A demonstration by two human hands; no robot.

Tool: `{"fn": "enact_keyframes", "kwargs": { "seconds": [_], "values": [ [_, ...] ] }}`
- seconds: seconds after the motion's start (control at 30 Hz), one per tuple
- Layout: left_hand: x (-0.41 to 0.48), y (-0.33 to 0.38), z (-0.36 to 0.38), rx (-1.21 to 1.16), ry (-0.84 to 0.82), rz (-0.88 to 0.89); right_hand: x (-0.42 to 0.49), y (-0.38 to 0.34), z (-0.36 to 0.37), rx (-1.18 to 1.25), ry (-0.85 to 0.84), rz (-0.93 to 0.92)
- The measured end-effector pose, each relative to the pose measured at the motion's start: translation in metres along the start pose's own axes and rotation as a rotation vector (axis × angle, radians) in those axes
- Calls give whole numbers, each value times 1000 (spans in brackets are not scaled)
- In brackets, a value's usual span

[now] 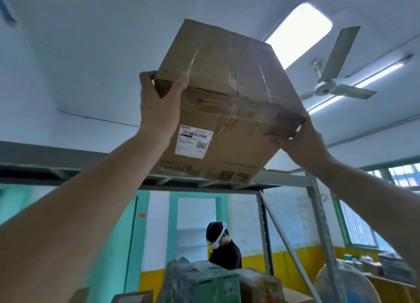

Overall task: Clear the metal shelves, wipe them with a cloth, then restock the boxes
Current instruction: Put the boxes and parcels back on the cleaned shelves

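Box: cardboard box [227, 93], tilted overhead, far lower edge at the top shelf [281, 180] of the metal rack; contact with it unclear.
Left grip: left grip [159, 105] clasps the near left corner, thumb on the underside.
Right grip: right grip [300, 141] curls round the right corner from below.
Progress: one box in transit; coming off or going back, I cannot judge. No cloth in view.
Remaining: wrapped packages [204, 282] sit lower down, seemingly unsorted.
Hidden: shelf's upper face unseen from below; label print unreadable; lower shelves cut off.
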State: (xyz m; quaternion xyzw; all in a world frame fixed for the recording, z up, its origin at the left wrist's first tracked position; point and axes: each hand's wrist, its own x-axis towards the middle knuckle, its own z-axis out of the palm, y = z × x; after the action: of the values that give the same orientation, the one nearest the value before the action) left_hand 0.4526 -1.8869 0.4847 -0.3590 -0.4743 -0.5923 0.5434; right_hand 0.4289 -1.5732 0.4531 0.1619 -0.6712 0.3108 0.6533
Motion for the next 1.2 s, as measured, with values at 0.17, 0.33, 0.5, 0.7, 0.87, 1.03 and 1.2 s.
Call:
{"fn": "enact_keyframes", "kwargs": {
  "seconds": [0.17,0.33,0.5,0.7,0.87,1.03,1.2],
  "values": [
    [30,-17,28,128,19,64,44,29,22,187,-23,-20],
    [25,-50,50,342,-9,241,53,70,57,364,-32,63],
    [20,-103,37,500,-89,361,36,95,112,589,-49,131],
    [-24,-168,0,551,-202,25,3,147,173,523,-355,221],
    [-6,-172,-6,724,-124,-84,29,137,188,436,-348,120],
    [19,-183,-12,815,-80,-140,37,135,218,339,-298,125],
    [27,-200,-15,922,-144,-174,37,146,240,184,-251,143]
  ]
}}
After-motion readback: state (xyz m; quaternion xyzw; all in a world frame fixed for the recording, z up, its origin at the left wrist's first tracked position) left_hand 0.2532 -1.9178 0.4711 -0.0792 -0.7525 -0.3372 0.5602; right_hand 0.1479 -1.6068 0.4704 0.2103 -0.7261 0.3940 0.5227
